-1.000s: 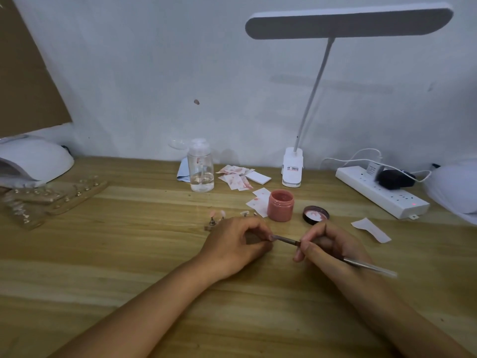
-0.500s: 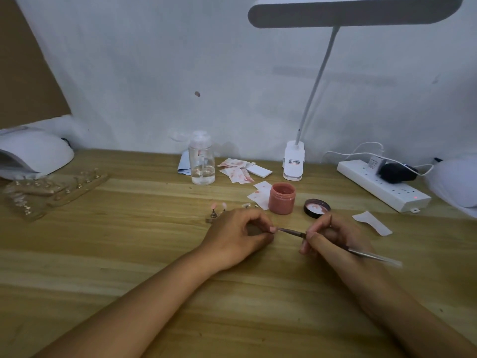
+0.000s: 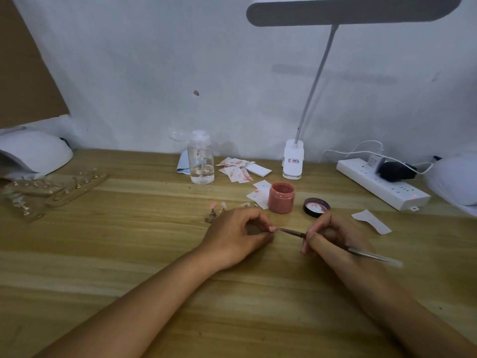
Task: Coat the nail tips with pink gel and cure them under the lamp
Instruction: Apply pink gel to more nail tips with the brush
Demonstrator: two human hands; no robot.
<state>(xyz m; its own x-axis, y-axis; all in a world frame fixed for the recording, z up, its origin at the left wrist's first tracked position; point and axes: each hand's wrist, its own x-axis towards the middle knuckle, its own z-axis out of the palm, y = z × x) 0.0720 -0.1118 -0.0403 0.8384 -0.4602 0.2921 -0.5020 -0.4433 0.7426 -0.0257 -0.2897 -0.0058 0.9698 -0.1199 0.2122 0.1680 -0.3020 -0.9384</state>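
My left hand (image 3: 237, 236) rests on the wooden desk with its fingers curled, pinching a small pink nail tip (image 3: 272, 229) at its fingertips. My right hand (image 3: 333, 236) grips a thin gel brush (image 3: 294, 232) whose bristle end touches that nail tip; its metal handle (image 3: 374, 257) sticks out to the right. The open pink gel jar (image 3: 281, 197) stands just behind my hands, with its dark lid (image 3: 316, 207) lying beside it. Two pink nail tips on a small stand (image 3: 216, 210) sit left of the jar. The white curing lamp (image 3: 33, 151) is at the far left.
Clear nail-tip holders (image 3: 51, 189) lie at the left. A clear pump bottle (image 3: 200, 161), stained paper pieces (image 3: 237, 171), a desk lamp base (image 3: 293, 158), a white power strip (image 3: 382, 184) and a paper scrap (image 3: 371, 221) stand toward the back and right.
The hands have hardly moved relative to each other; the brush tip stays on the nail tip. The view has tilted up slightly, so everything sits a little lower in frame.
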